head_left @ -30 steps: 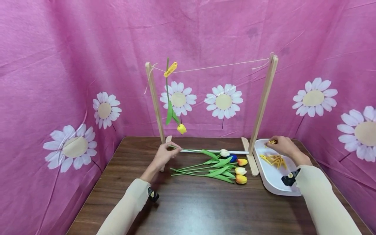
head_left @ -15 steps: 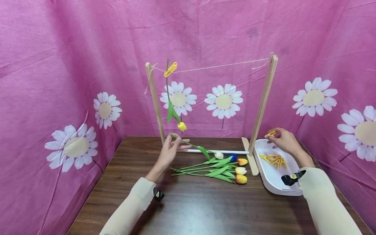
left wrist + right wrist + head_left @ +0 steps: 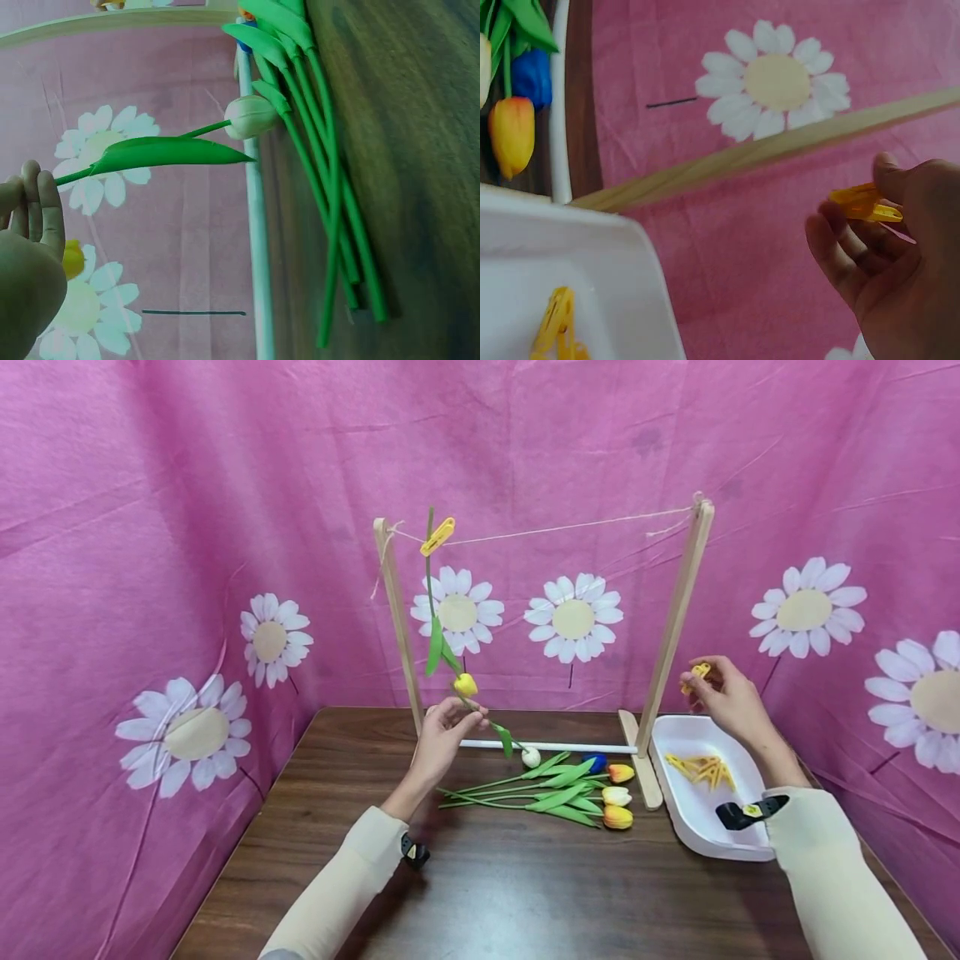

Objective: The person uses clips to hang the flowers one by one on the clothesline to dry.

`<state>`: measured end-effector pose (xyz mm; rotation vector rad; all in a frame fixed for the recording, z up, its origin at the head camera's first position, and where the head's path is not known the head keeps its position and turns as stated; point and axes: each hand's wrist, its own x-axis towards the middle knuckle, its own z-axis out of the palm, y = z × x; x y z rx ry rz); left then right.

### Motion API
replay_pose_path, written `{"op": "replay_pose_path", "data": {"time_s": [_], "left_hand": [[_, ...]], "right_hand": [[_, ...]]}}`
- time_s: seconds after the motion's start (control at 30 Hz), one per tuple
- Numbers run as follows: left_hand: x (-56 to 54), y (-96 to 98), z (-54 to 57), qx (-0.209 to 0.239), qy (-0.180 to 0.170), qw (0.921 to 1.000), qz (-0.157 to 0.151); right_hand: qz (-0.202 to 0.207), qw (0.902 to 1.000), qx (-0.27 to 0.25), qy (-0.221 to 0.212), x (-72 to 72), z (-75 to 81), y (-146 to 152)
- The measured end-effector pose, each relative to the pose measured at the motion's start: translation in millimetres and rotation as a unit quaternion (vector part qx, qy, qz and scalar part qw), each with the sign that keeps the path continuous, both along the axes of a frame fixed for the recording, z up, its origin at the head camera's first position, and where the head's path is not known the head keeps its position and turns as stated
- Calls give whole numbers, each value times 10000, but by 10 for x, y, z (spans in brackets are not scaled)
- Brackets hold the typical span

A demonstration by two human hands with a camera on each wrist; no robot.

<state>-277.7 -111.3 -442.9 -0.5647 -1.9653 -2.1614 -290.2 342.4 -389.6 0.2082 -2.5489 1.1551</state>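
My left hand (image 3: 444, 733) pinches the stem of a white tulip (image 3: 251, 117), whose head tilts down toward the right above the table. In the head view the hand overlaps the lower end of a yellow tulip (image 3: 465, 684) that hangs upside down from the string, clipped by a yellow clothespin (image 3: 438, 537). At the right, my right hand (image 3: 726, 697) holds another yellow clothespin (image 3: 864, 204) between thumb and fingers, raised over the back of the white tray (image 3: 678, 836). Several more clothespins (image 3: 703, 770) lie in that tray.
Several tulips (image 3: 558, 793) lie in a bunch on the brown table (image 3: 495, 893), heads to the right. Behind them stands a wooden frame with a left post (image 3: 397, 618), a right post (image 3: 675, 627), a white bottom rod (image 3: 551, 747) and a string (image 3: 570, 527) across the top.
My left hand has lifted the white tulip up and to the right, away from the bunch. The right hand has risen out of the tray with a clothespin.
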Motion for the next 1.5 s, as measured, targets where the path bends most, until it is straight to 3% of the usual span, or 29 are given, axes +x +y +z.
{"op": "replay_pose_path", "data": {"time_s": [0.17, 0.3, 0.47, 0.63, 0.87, 1.1, 1.5], "left_hand": [[13, 15, 70, 77, 175, 9998, -47], [10, 32, 121, -7, 372, 9993, -99], [12, 73, 208, 111, 354, 9993, -83], [23, 105, 317, 196, 404, 9990, -75], [11, 101, 464, 63, 695, 9975, 72], [-44, 97, 611, -176, 1066, 9936, 327], [-111, 167, 897, -176, 1351, 9893, 519]], "right_hand": [[23, 9993, -152, 347, 54, 122, -71], [135, 9959, -571, 688, 105, 232, -172], [305, 9839, -1313, 1171, 155, 364, -320], [467, 9733, -1791, 1359, 242, 494, -425], [735, 9764, -1425, 1446, 316, 615, -572], [1027, 9815, -789, 1407, 269, 654, -736], [1218, 9834, -652, 1176, 209, 824, -1166]]}}
